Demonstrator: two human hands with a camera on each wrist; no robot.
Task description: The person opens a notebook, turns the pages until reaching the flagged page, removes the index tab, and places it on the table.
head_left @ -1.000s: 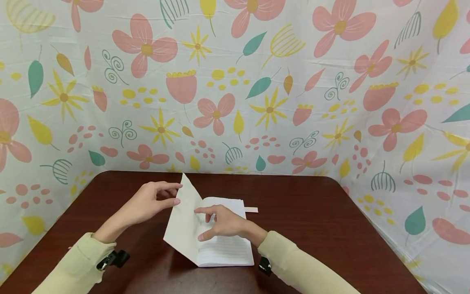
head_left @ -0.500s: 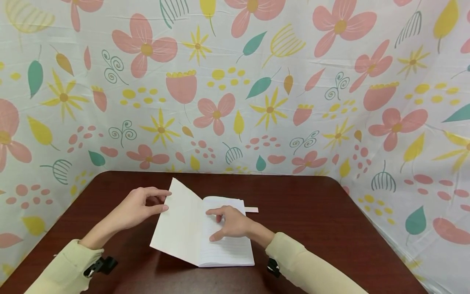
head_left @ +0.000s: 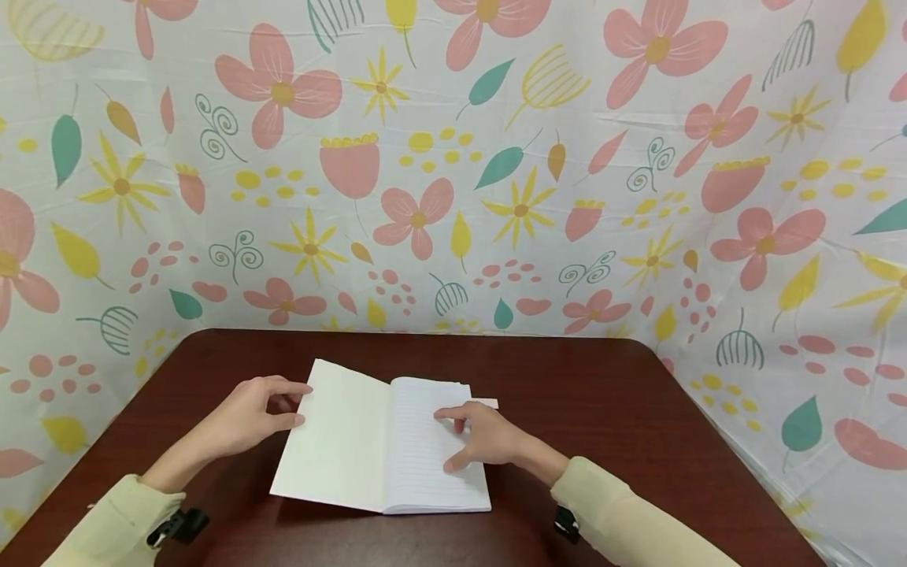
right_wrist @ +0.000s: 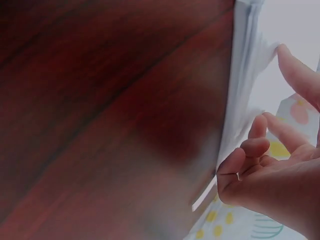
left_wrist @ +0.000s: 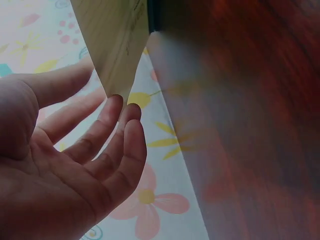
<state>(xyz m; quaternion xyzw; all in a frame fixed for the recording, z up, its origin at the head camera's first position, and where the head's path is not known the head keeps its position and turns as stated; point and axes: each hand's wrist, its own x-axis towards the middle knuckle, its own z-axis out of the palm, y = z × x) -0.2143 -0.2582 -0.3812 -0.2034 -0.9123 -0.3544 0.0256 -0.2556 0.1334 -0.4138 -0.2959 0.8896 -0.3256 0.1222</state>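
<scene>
An opened notebook (head_left: pixel 425 480) with lined white pages lies on the table. Its plain cream front cover (head_left: pixel 333 441) slants up toward the left, its outer edge raised off the tabletop. My left hand (head_left: pixel 248 417) holds that outer edge at the fingertips; in the left wrist view, some fingertips (left_wrist: pixel 132 135) lie against the cover's outer face, while the thumb tip is partly hidden behind it. On the lined page rests my right hand (head_left: pixel 489 435), index finger and thumb extended and spread, other fingers bent under. A pale tab (head_left: pixel 486 402) sticks out past the notebook's right edge.
The dark reddish-brown wooden table (head_left: pixel 602 417) has rounded far corners. Behind it and along both sides hangs a white curtain (head_left: pixel 439 307) printed with flowers and leaves. Black wrist straps (head_left: pixel 177 526) show at both cuffs.
The front cover has swung left and down, lying flatter, with my left hand following at its edge. My right hand has slid rightward across the page, away from the fold.
</scene>
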